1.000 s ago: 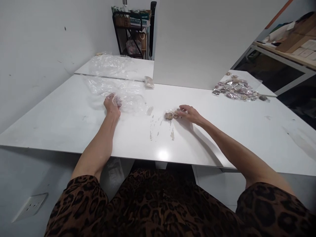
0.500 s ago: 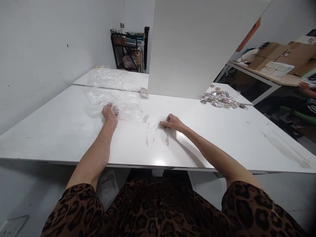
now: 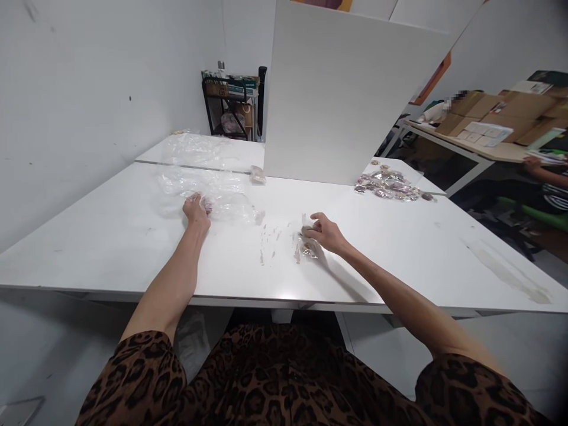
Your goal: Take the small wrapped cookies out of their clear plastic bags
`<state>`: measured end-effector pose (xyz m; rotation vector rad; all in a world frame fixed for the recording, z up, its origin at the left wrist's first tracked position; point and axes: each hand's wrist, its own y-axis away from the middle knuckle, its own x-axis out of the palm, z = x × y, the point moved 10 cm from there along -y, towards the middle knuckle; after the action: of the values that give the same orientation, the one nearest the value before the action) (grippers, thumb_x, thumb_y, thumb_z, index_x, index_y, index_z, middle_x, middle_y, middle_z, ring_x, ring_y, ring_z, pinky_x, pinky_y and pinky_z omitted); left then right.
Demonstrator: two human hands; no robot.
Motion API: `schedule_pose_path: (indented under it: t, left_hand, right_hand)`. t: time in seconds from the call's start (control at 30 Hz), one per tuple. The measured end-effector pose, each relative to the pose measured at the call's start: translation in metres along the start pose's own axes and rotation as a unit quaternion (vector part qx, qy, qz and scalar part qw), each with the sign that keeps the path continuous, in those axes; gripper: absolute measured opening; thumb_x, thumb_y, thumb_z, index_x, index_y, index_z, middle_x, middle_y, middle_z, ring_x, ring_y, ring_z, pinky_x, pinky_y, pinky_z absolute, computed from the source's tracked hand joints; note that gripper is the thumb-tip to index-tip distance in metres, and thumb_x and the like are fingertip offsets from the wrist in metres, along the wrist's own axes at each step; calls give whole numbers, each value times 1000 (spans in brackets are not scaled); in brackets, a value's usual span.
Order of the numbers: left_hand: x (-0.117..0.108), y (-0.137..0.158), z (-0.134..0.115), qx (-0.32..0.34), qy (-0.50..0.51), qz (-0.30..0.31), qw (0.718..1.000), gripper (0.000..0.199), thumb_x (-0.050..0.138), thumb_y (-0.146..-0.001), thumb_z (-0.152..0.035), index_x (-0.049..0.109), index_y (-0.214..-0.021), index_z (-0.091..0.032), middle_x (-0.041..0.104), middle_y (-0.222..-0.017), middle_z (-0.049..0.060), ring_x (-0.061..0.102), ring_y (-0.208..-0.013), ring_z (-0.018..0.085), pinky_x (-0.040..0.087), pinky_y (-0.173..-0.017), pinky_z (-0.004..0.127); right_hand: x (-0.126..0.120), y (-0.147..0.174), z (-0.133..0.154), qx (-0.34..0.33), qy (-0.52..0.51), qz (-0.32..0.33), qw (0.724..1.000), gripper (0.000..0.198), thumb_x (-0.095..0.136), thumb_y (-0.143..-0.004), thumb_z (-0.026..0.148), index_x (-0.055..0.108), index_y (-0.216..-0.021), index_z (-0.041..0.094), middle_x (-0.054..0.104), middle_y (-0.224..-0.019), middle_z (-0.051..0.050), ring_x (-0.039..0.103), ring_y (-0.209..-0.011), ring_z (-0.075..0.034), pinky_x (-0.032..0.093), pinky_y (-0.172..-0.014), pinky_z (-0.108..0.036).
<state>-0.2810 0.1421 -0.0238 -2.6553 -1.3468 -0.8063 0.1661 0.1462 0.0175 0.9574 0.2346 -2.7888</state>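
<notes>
Head view shows the right hand (image 3: 326, 232) pinching a small clear-wrapped packet (image 3: 307, 248) right of the clear plastic bag (image 3: 228, 202), whose near-left edge the left hand (image 3: 195, 210) grasps.

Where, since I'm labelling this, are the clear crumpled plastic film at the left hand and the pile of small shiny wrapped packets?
Plastic film (image 3: 225, 202), head view: crinkled middle.
Packet pile (image 3: 394, 188), head view: its centre.

Bright, diffuse lighting, with glare near the front of the worktop (image 3: 110, 248), glints on the clear plastic film (image 3: 224, 204) and soft shadow below the right forearm (image 3: 390, 287); wide-angle stretching toward the edges.
</notes>
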Motion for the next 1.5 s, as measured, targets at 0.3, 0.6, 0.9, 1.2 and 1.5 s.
schedule_pose_path:
  t: [0.3,0.6,0.9,1.2,1.5]
  left_hand:
    - [-2,11,-2,-12,-11,-18,1000,14,64,-76,-18,54,-85,-20,52,-66,-7,47,-47,6,30,-44,19]
    - [-5,13,-2,-15,-16,-18,1000,15,65,-76,-20,54,-87,-21,52,-67,-7,45,-47,6,31,-46,18]
    - [-5,16,0,-17,-4,-11,1000,18,69,-72,-20,56,-84,-20,55,-67,-7,48,-48,6,34,-49,19]
    - [-7,15,-2,-14,-5,-11,1000,20,71,-71,-22,56,-84,-21,54,-67,-7,47,-47,6,33,-48,20]
    - [-2,-2,4,-13,-13,3,1000,26,72,-69,-24,51,-85,-22,54,-69,-6,48,-47,6,32,-45,19]
  right_hand:
    - [-13,25,0,53,-154,160,974,46,82,-70,60,70,-77,16,70,-84,-7,59,-77,-17,47,-75,-33]
    - [43,41,10,-70,25,169,983,40,67,-85,62,64,-87,23,69,-102,-8,64,-90,-25,51,-80,-38]
    - [36,55,33,-114,105,80,985,31,65,-86,46,53,-106,26,65,-93,-5,58,-75,-22,50,-69,-38]
    - [33,63,23,-45,10,123,991,33,72,-82,56,67,-90,24,73,-85,-7,68,-77,-26,52,-67,-38]
    - [-69,22,-104,214,-244,-72,943,41,92,-59,46,62,-63,19,56,-55,-3,43,-42,-11,27,-35,-25]
